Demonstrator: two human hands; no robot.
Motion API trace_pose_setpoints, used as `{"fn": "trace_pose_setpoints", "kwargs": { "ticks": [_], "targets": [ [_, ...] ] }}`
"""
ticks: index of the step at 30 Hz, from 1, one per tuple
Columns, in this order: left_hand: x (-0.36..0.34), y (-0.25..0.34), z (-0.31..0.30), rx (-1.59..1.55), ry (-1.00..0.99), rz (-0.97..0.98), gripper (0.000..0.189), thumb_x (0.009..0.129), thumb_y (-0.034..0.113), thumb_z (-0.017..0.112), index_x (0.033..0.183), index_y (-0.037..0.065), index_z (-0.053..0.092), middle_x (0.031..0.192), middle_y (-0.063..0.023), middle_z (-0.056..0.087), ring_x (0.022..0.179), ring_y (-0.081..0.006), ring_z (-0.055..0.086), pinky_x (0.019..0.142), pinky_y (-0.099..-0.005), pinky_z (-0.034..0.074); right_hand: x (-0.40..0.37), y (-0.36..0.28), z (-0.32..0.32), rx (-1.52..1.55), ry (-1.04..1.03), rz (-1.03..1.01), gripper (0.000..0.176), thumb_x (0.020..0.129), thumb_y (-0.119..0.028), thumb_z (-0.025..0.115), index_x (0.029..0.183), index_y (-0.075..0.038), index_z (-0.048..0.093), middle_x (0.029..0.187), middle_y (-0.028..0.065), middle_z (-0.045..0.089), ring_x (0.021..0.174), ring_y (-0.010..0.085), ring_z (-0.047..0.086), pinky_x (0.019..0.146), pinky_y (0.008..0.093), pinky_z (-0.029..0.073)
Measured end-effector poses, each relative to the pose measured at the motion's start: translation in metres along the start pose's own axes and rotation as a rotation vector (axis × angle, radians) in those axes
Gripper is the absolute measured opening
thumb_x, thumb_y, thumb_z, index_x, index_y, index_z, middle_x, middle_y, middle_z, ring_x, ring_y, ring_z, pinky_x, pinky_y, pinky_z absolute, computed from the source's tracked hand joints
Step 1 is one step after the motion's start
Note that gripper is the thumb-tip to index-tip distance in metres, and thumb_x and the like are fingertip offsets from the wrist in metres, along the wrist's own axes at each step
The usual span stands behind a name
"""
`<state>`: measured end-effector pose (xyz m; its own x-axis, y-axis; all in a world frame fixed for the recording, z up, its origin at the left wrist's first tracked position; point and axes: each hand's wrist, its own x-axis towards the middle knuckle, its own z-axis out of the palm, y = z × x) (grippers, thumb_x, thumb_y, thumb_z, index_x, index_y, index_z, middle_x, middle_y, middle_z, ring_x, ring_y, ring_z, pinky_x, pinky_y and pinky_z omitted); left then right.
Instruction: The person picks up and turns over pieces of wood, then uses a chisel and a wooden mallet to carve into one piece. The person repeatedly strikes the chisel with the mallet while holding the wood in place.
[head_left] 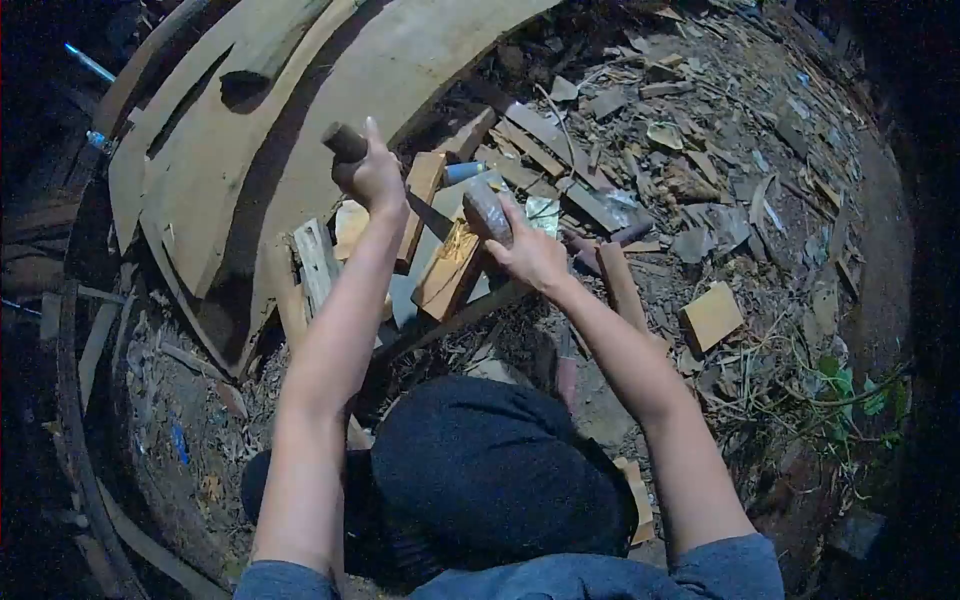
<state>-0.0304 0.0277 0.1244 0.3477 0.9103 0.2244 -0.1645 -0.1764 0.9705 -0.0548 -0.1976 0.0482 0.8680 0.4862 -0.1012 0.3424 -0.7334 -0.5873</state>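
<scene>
My left hand (375, 185) is closed around a dark, round wooden handle (345, 143), with the thumb pointing up along it. Whatever continues beyond the fist is partly hidden by the hand and a reddish-brown wood block (421, 195). In my right hand (535, 255) is a rounded brown block (487, 210), its upper face greyish, gripped from the right side. Just under that block stands a light wood piece (448, 270) with a rough, splintered face. A blue cylindrical item (462, 172) lies behind, between the two hands.
Large curved wooden slabs (400, 60) lean at the upper left. Wood chips and scraps (690, 190) cover the ground to the right. A yellowish wood block (712, 316) lies among them, near green leaves (845, 385). My dark-clothed knee (490, 460) is close below.
</scene>
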Motion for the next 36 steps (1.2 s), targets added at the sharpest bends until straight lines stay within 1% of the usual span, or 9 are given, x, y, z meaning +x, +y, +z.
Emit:
{"fn": "trace_pose_setpoints", "kwargs": {
  "ticks": [3,6,8,15,18,21,23,30,36],
  "targets": [
    [0.022,-0.044,0.011,0.237,0.132,0.113,0.053,0.077,0.048,0.072,0.076,-0.003,0.06,0.066,-0.013,0.062,0.061,-0.0329,0.06,0.07,-0.0457,0.048,0.002,0.003,0.006,-0.018,-0.029,0.046,0.082,0.082,-0.052,0.057,0.149,-0.031,0.015,0.101,0.024,0.066,0.091,0.0425,0.064,0.079,0.0511,0.051],
    [0.006,-0.017,0.01,0.259,0.106,0.13,0.054,0.076,0.048,0.074,0.073,-0.004,0.059,0.07,-0.016,0.064,0.062,-0.0319,0.062,0.068,-0.0439,0.048,0.004,0.01,0.016,0.012,0.089,-0.051,0.08,0.082,-0.049,0.058,0.149,-0.029,0.018,0.087,0.0245,0.067,0.081,0.0416,0.066,0.069,0.0522,0.052],
    [0.007,-0.018,0.01,0.179,0.048,0.133,0.052,0.076,0.046,0.075,0.073,-0.004,0.059,0.072,-0.0158,0.065,0.063,-0.0307,0.062,0.067,-0.043,0.048,0.001,0.004,0.006,0.037,-0.015,0.019,0.081,0.083,-0.049,0.058,0.149,-0.03,0.016,0.105,0.0243,0.065,0.094,0.043,0.063,0.082,0.0509,0.05],
    [-0.005,-0.015,0.018,0.231,-0.019,0.108,0.044,0.078,0.04,0.075,0.069,0.0,0.058,0.068,-0.0136,0.064,0.06,-0.027,0.061,0.062,-0.0423,0.047,0.0,0.004,0.009,0.076,0.014,0.019,0.08,0.082,-0.049,0.059,0.149,-0.029,0.019,0.107,0.0241,0.064,0.096,0.0429,0.063,0.084,0.0502,0.05],
    [-0.025,0.009,0.022,0.253,0.006,0.241,0.044,0.078,0.039,0.075,0.067,0.0,0.057,0.066,-0.014,0.063,0.058,-0.0257,0.06,0.06,-0.0416,0.046,0.002,0.003,0.009,0.045,0.019,0.022,0.08,0.082,-0.049,0.06,0.148,-0.029,0.02,0.106,0.0249,0.064,0.098,0.0424,0.063,0.084,0.0499,0.05],
    [-0.024,0.003,0.026,0.329,-0.019,0.246,0.046,0.083,0.044,0.071,0.064,0.007,0.051,0.058,-0.003,0.053,0.053,-0.0164,0.049,0.055,-0.0364,0.041,0.0,0.001,0.005,0.048,-0.018,0.047,0.08,0.082,-0.049,0.059,0.148,-0.029,0.019,0.106,0.0246,0.065,0.096,0.0427,0.063,0.083,0.0503,0.05],
    [-0.023,0.004,0.027,0.126,-0.037,0.414,0.041,0.083,0.039,0.073,0.068,0.006,0.052,0.058,-0.004,0.053,0.053,-0.0185,0.05,0.057,-0.0373,0.042,0.0,0.0,0.003,0.046,-0.025,0.059,0.08,0.082,-0.05,0.059,0.148,-0.03,0.019,0.105,0.0251,0.065,0.095,0.043,0.063,0.082,0.0507,0.05],
    [-0.04,0.018,0.024,0.173,0.007,0.476,0.038,0.082,0.037,0.073,0.081,0.003,0.055,0.07,-0.0084,0.059,0.059,-0.0213,0.053,0.059,-0.0387,0.043,0.0,0.003,0.006,0.058,-0.008,0.04,0.078,0.082,-0.051,0.059,0.147,-0.033,0.019,0.101,0.0263,0.065,0.093,0.0435,0.064,0.08,0.051,0.05],
    [-0.056,0.016,0.022,0.2,-0.263,0.54,0.046,0.082,0.035,0.072,0.104,0.0,0.051,0.08,-0.0137,0.059,0.069,-0.0273,0.058,0.064,-0.039,0.046,0.004,0.005,0.002,0.069,-0.036,0.044,0.081,0.082,-0.053,0.058,0.148,-0.033,0.017,0.105,0.0267,0.064,0.094,0.0446,0.063,0.082,0.0503,0.049]
  ]
}}
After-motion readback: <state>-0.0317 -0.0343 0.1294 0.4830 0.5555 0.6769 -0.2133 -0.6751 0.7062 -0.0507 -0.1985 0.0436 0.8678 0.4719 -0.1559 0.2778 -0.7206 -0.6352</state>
